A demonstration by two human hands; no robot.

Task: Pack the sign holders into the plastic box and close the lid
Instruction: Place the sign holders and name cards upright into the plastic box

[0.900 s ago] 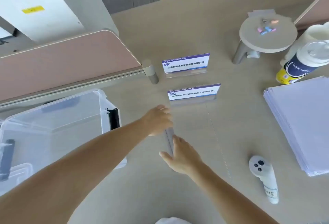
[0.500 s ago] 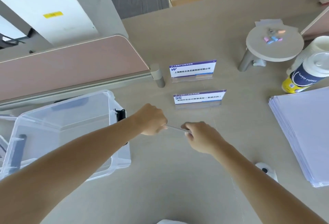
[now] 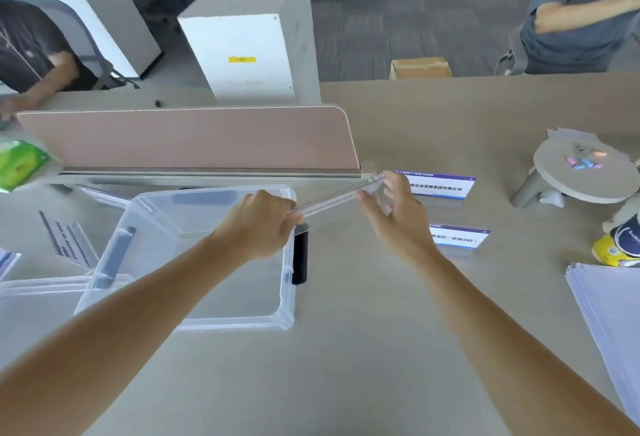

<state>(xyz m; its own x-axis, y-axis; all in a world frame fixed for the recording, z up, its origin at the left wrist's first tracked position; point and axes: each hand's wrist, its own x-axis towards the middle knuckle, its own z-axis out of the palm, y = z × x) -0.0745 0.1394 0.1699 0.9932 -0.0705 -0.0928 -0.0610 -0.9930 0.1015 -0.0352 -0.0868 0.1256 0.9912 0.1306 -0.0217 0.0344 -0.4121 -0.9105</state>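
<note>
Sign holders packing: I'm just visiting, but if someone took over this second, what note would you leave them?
Left hand: grips one end of a clear sign holder, raised over the right edge of the plastic box.
Right hand: open, fingers spread by the holder's other end; contact unclear.
Box: open, no holder visible inside. What looks like its lid lies to its left.
On the table: a far sign holder and a near sign holder stand to the right; a left-side sign holder sits beyond the lid.
Done: one holder picked up.
Left: put all holders in, close the lid.
</note>
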